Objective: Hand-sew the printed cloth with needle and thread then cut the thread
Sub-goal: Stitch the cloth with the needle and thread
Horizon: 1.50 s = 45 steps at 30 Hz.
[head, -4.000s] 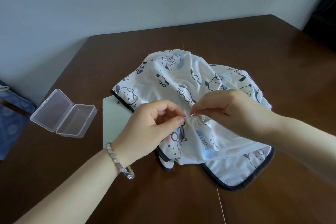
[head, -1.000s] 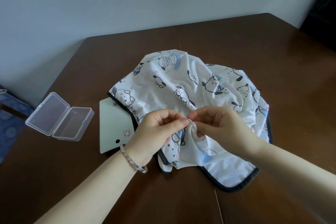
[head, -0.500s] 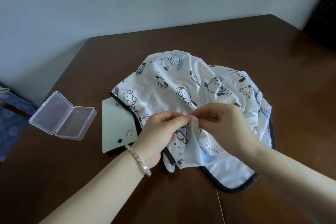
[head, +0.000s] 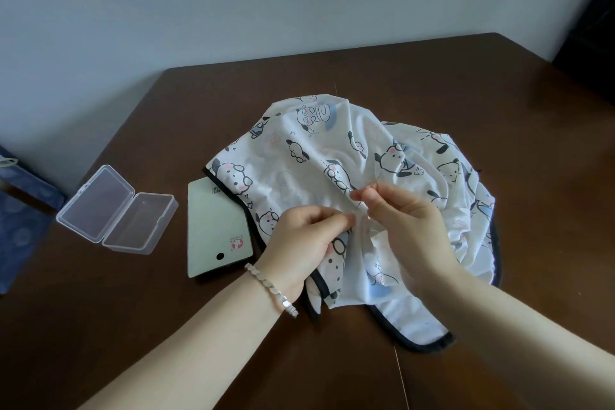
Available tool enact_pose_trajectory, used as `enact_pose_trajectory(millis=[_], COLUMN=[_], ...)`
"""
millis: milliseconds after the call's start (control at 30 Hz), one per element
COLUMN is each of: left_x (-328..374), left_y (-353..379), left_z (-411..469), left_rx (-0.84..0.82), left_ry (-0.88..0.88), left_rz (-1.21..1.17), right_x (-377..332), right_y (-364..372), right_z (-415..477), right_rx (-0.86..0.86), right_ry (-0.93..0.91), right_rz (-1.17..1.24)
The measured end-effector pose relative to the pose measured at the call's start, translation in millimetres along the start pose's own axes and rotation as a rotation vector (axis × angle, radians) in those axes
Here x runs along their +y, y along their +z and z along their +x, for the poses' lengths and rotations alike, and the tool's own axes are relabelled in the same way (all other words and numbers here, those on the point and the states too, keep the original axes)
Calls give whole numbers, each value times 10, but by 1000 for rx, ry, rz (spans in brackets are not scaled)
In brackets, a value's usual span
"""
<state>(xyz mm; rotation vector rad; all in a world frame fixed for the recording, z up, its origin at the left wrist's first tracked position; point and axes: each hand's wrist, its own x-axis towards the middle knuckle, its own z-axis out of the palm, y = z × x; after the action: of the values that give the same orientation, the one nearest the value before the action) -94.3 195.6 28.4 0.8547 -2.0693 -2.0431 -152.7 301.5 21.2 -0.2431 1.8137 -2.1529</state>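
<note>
A white cloth (head: 309,156) printed with cartoon dogs and edged in dark binding lies bunched on the brown table (head: 432,76). My left hand (head: 309,243), with a silver bracelet on its wrist, pinches a raised fold of the cloth between thumb and fingers. Just to its right, my right hand (head: 402,223) pinches a thin needle (head: 361,201) at that fold. A fine thread (head: 374,182) loops up above the fingertips; it is barely visible.
An open clear plastic case (head: 116,210) lies at the left. A pale green flat card (head: 213,230) sits partly under the cloth's left edge. A blue patterned bag (head: 16,216) stands beyond the table's left edge. A wall rises behind the table.
My right hand has drawn slightly up and to the right from the fold, and a loop of thread now shows above its fingertips. The left hand keeps its pinch on the cloth.
</note>
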Motion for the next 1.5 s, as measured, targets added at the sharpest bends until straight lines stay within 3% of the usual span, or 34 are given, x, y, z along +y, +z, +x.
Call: enact_pose_trajectory(millis=[267, 333, 400, 433, 500, 567, 600, 700, 800, 867, 933, 1033, 1133, 1200, 1500], left_x=[55, 24, 8, 1, -17, -25, -28, -53, -85, -97, -101, -78, -39, -25, -58], left_y=[-60, -104, -124, -130, -151, -192, -218, -309, -357, -349, -330, -296, -270, -268, -278], left_z=[-10, 14, 37, 44, 59, 61, 66, 94, 129, 135, 130, 87, 33, 8, 11], left_rx=[53, 63, 82, 93, 122, 153, 171, 225, 254, 260, 248, 197, 158, 136, 131], left_ry=[91, 98, 126, 150, 224, 301, 325, 336, 318, 318, 316, 337, 348, 352, 384], left_rz=[47, 110, 157, 187, 277, 354, 375, 418, 431, 441, 451, 426, 376, 355, 422], right_x=[-298, -353, -369, -369, -337, -289, -283, -316, -363, -412, -453, -458, -374, -298, -229], right_y=[-70, -114, -121, -133, -191, -306, -376, -650, -938, -1026, -930, -550, -202, -96, -239], right_z=[348, 413, 403, 379, 355, 379, 408, 528, 748, 832, 812, 563, 274, 207, 219], right_rx=[142, 64, -147, -278, -455, -446, -409, -276, -31, 126, 133, -123, -414, -478, -265], right_ry=[118, 158, 277, 325, 244, -22, -147, -290, -344, -347, -328, -246, -229, -219, -289], right_rz=[390, 447, 441, 322, -209, -872, -1088, -1404, -1583, -1572, -1446, -1170, -1042, -980, -1054])
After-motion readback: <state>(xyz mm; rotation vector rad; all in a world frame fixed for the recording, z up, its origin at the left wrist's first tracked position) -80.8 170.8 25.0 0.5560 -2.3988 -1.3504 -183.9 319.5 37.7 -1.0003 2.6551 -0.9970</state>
